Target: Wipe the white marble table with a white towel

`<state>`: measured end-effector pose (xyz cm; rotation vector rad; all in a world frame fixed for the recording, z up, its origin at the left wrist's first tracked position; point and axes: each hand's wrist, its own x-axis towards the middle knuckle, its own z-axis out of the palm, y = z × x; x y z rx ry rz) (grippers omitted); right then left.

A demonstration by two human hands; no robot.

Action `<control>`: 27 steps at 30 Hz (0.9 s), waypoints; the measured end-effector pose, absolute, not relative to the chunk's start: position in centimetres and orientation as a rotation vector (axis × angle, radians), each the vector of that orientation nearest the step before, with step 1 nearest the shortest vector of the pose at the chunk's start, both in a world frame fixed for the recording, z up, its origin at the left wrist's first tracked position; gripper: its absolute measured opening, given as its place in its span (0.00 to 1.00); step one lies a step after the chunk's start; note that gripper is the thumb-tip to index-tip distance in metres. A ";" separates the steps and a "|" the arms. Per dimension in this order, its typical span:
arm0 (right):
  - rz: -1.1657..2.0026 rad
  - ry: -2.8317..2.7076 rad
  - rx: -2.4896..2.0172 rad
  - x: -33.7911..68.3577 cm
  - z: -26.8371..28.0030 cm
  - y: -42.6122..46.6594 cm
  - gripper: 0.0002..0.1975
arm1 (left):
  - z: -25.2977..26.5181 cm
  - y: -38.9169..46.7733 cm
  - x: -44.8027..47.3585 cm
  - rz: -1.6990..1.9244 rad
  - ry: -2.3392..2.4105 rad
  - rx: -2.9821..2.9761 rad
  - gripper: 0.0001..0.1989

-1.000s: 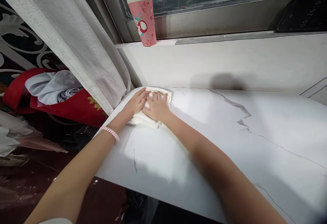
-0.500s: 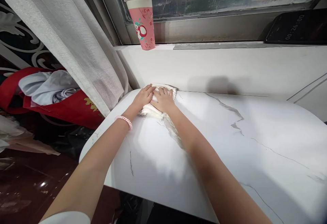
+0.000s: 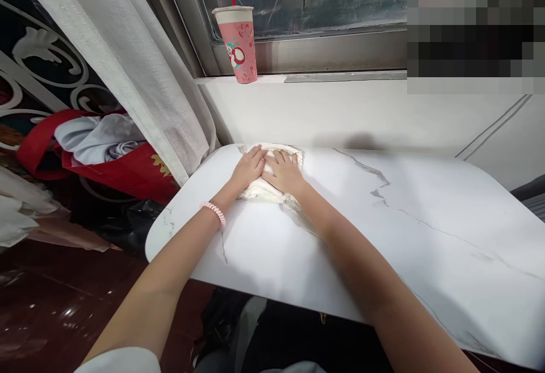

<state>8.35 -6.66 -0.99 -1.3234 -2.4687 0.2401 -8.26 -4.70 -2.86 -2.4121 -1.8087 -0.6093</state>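
Note:
A folded cream-white cloth (image 3: pixel 261 191) lies on the white marble-patterned table (image 3: pixel 268 248), close to the wall. My left hand (image 3: pixel 249 167), with a pink coil band on its wrist, rests flat on the cloth's left part. Beside it, my right hand (image 3: pixel 284 173) presses flat on the right part, its fingers stretched out and apart. The two hands nearly touch at the fingers and thumb. Both palms hide the middle of the cloth, whose edges show behind and in front of them.
A pink paper cup (image 3: pixel 238 49) with a red straw stands on the window ledge. At the left hang a white curtain (image 3: pixel 157 89) and a red bag (image 3: pixel 123 171) stuffed with pale fabric. A blurred-out patch (image 3: pixel 468 32) covers the upper right.
Both hands and the cloth have slid slightly to the right along the table's back edge. The view has shifted a little as well. Both hands stay flat on the cloth.

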 end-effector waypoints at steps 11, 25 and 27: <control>0.195 -2.455 -1.288 10.2 -1.4 -10.2 0.28 | -1.9 -9.4 -6.0 -0.565 -1.864 -2.445 0.22; 0.176 -2.516 -1.015 14.0 -1.4 -22.7 0.31 | -1.8 -24.2 -3.2 -0.471 -1.948 -2.458 0.26; 0.183 -2.520 -1.023 14.7 -1.4 -23.5 0.31 | -1.8 -25.2 -2.5 -0.471 -1.947 -2.478 0.27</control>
